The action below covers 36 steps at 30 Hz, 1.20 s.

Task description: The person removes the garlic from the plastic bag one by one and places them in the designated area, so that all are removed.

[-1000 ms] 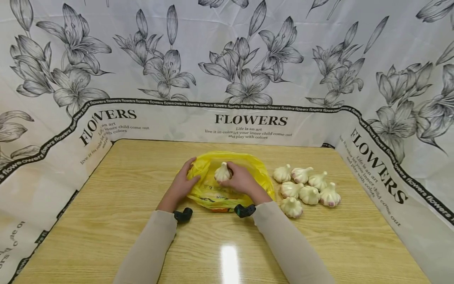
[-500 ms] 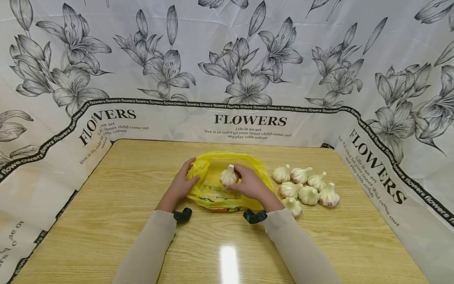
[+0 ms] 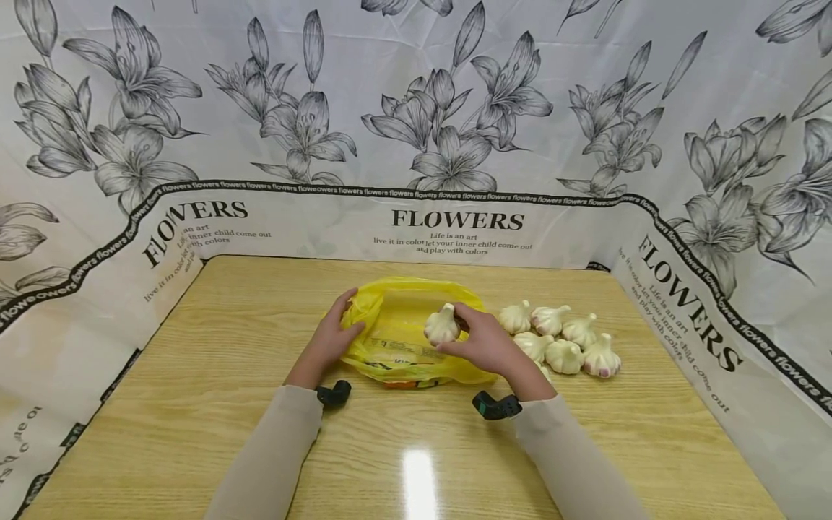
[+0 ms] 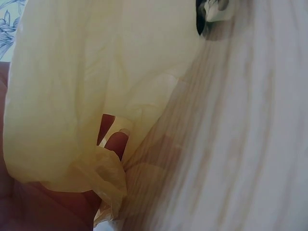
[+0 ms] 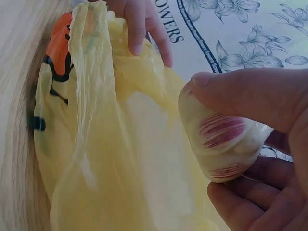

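Note:
A yellow plastic bag [image 3: 416, 372] lies on the table with its mouth spread wide. At its left rim my left hand [image 3: 331, 336] grips the film, thumb inside the mouth; in the left wrist view the bag's thin yellow film [image 4: 86, 72] hides part of that hand. My right hand [image 3: 487, 341] holds a garlic bulb [image 3: 441, 326] between thumb and fingers, stem up, over the right part of the bag's mouth. Purple streaks show on this garlic bulb [image 5: 216, 130] in the right wrist view. Printed dark lettering shows through inside the bag.
Several more garlic bulbs [image 3: 564, 356] lie grouped to the right of the bag; the nearest is mostly behind my right forearm. The wooden table [image 3: 227, 325] meets white flower-printed cloth [image 3: 312, 224] at its back and sides.
My right hand has moved right across the bag's mouth with the garlic bulb in its grip. The left hand stays at the bag's left rim.

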Each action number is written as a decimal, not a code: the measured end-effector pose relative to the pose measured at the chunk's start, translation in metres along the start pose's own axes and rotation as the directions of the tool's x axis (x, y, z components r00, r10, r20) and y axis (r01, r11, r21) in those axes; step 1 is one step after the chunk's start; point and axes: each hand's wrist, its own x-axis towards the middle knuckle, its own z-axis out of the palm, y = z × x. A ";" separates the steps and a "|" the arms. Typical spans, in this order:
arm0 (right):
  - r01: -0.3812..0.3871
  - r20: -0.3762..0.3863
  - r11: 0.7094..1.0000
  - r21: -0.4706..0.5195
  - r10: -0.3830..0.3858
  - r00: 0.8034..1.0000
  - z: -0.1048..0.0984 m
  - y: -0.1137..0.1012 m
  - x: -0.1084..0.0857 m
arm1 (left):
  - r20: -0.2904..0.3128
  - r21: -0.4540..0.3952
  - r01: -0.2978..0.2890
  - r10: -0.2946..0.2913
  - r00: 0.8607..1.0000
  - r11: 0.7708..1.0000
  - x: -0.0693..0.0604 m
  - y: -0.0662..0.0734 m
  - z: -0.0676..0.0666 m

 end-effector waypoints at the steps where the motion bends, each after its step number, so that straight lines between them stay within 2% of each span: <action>1: -0.006 -0.003 1.000 0.001 0.006 1.000 -0.002 0.002 -0.002 | 0.001 0.001 0.001 -0.001 1.000 1.000 0.000 0.000 0.000; 6: -0.023 -0.024 0.999 -0.023 0.022 0.999 -0.012 0.009 -0.015 | 0.004 0.002 0.001 -0.001 1.000 1.000 0.001 -0.002 0.001; 15: 0.000 -0.049 0.999 -0.044 -0.002 0.999 -0.026 0.021 -0.038 | 0.004 0.003 0.010 -0.010 1.000 1.000 0.001 -0.002 0.001; 22: 0.006 -0.077 0.999 -0.040 -0.009 0.997 -0.039 0.028 -0.052 | 0.000 0.004 -0.002 0.002 1.000 1.000 0.001 0.000 0.001; 36: -0.004 -0.142 0.997 -0.082 -0.008 0.990 -0.060 0.049 -0.078 | -0.011 0.009 0.014 -0.014 1.000 1.000 0.001 0.000 0.001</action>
